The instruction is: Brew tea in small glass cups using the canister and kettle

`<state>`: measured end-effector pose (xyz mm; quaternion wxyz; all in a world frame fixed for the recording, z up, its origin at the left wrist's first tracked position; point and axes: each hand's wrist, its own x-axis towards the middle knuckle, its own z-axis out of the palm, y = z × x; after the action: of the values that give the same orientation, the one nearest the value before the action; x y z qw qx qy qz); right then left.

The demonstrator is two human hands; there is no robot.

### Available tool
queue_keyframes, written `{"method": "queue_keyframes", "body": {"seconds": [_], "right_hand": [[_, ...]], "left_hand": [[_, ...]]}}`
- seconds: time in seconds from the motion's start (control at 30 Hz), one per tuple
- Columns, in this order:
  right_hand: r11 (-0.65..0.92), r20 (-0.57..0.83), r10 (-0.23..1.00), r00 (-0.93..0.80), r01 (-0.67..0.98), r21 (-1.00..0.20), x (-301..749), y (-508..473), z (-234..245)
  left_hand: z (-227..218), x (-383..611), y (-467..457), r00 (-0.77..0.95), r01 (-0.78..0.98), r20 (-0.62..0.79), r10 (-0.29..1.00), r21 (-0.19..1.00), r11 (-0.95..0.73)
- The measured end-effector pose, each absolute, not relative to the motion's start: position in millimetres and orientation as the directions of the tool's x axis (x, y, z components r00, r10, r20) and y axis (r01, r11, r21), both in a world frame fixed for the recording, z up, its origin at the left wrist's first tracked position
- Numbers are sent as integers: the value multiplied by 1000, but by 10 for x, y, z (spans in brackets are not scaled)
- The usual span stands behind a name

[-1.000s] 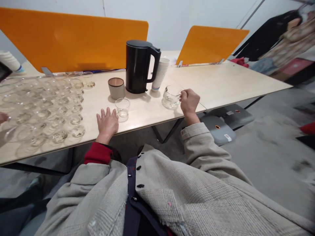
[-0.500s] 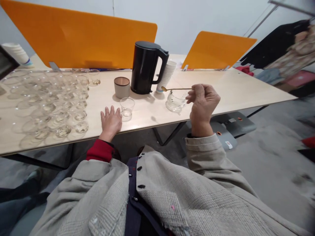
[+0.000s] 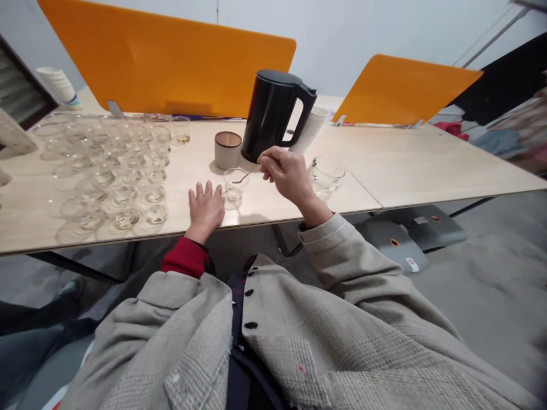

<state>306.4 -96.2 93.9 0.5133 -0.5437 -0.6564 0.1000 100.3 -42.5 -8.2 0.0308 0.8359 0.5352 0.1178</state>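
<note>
My right hand [image 3: 284, 173] pinches the handle of a thin gold-coloured spoon [image 3: 249, 173]. The spoon's tip is at the mouth of a small clear cup [image 3: 233, 196] on the table near its front edge. Just left of that cup, my left hand [image 3: 207, 206] lies flat on the tabletop, fingers spread, its fingertips close to the cup. Partly behind my right wrist stands a clear glass jug [image 3: 327, 173] with dark specks inside. A grey cup with a brown rim [image 3: 228, 151] is behind the small cup.
Many clear cups with a little pale liquid [image 3: 123, 193] crowd the table's left side. A black electric kettle [image 3: 271, 114] stands behind my right hand, with stacked paper cups [image 3: 315, 125] beside it. Orange partitions [image 3: 171, 62] line the back. Grey stools [image 3: 387, 242] are below.
My right hand has moved left with the spoon, from above the glass jug to the small clear cup. My left hand still lies flat beside the cup. The view has shifted slightly.
</note>
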Motion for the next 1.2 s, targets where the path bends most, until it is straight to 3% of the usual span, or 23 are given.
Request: {"method": "queue_keyframes", "body": {"seconds": [0.2, 1.0, 1.2], "right_hand": [[343, 428, 903, -28, 649, -680, 2986, -690, 877], [316, 495, 868, 30, 737, -598, 2946, -756, 777], [319, 522, 847, 104, 687, -653, 2964, -790, 790]], "left_hand": [[-87, 1018, -410, 398, 886, 150, 905, 195, -421], [-63, 1017, -416, 405, 885, 127, 905, 196, -423], [-57, 1018, -426, 403, 885, 127, 906, 200, -421]]}}
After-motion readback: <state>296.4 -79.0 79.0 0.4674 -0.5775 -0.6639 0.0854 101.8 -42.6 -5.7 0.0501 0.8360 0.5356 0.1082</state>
